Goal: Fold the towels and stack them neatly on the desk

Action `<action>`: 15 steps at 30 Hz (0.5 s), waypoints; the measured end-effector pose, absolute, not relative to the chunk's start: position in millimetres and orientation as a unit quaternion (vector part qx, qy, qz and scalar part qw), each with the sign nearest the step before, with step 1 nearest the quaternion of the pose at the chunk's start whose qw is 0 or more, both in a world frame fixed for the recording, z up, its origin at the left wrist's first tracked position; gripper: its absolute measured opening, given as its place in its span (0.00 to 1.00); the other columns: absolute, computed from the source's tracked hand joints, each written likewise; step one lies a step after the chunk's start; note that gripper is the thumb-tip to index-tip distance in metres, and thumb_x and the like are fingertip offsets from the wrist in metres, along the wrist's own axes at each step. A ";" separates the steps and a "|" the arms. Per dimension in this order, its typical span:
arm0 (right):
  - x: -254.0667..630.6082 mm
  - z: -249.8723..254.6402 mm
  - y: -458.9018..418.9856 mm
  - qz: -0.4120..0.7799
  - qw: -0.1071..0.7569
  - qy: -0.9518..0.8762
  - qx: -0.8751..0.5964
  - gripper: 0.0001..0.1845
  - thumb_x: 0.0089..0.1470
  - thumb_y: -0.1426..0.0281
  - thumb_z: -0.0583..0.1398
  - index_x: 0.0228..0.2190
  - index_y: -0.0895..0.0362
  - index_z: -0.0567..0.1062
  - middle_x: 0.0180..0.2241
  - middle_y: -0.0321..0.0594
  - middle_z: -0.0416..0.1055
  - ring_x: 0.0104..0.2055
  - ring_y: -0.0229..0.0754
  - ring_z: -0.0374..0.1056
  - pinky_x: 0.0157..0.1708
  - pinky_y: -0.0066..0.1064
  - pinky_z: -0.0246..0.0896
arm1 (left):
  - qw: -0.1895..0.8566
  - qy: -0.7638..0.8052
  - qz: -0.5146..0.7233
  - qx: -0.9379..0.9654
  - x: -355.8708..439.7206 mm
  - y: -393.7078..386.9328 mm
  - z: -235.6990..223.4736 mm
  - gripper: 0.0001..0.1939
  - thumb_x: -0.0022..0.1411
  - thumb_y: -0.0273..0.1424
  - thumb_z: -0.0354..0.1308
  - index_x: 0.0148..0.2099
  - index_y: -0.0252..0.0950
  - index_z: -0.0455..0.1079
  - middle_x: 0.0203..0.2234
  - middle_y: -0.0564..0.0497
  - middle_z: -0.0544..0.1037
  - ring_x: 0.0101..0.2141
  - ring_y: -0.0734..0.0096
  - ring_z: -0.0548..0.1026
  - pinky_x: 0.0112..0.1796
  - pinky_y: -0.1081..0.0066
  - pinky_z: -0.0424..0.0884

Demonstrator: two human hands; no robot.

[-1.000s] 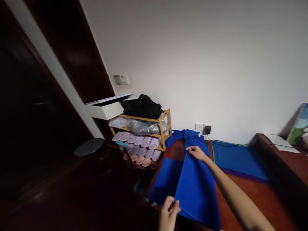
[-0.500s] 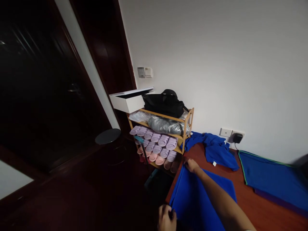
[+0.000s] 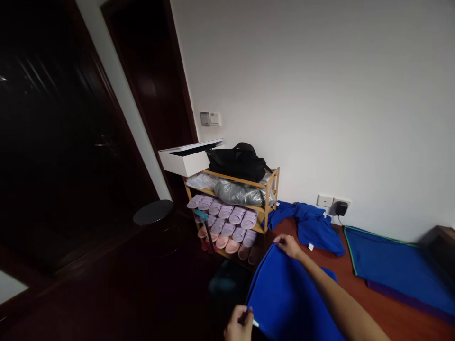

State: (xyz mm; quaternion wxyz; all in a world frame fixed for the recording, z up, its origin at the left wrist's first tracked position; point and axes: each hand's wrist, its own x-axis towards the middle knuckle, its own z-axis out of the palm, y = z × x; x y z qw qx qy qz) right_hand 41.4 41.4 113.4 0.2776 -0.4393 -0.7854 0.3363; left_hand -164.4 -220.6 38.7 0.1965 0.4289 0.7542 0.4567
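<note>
The left hand (image 3: 239, 324) and right hand (image 3: 288, 246) each pinch an edge of a bright blue cloth (image 3: 284, 298), held spread above the left edge of the reddish wooden desk (image 3: 387, 308); a crumpled blue garment (image 3: 313, 227) lies bunched at the far edge.

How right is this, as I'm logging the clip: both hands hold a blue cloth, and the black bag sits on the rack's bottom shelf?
Wrong shelf: the head view shows the black bag on top of the wooden shoe rack.

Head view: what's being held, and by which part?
A blue cloth, held at two corners: the left hand pinches the near corner, the right hand the far corner.
</note>
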 end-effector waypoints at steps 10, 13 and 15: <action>245.7 267.8 -88.0 0.305 0.383 -0.777 -0.396 0.25 0.59 0.49 0.63 0.46 0.54 0.82 0.47 0.46 0.79 0.48 0.48 0.74 0.50 0.40 0.69 | 0.090 0.597 0.530 0.596 -138.9 -252.5 199.9 0.18 0.61 0.52 0.61 0.36 0.43 0.77 0.32 0.49 0.86 0.34 0.62 0.84 0.37 0.70 0.81; 291.2 307.3 -136.8 0.248 0.427 -0.777 -0.391 0.22 0.60 0.50 0.62 0.45 0.52 0.83 0.47 0.46 0.79 0.50 0.49 0.74 0.53 0.41 0.69 | 0.046 0.541 0.510 0.667 -122.6 -258.6 251.5 0.12 0.63 0.46 0.62 0.37 0.45 0.78 0.34 0.52 0.86 0.36 0.64 0.84 0.41 0.72 0.80; 314.1 322.5 -161.8 0.212 0.458 -0.770 -0.390 0.20 0.61 0.51 0.63 0.42 0.51 0.83 0.45 0.45 0.79 0.49 0.48 0.74 0.53 0.41 0.69 | 0.023 0.507 0.508 0.696 -110.1 -256.8 280.2 0.11 0.64 0.44 0.62 0.37 0.45 0.78 0.34 0.53 0.86 0.36 0.65 0.84 0.41 0.73 0.80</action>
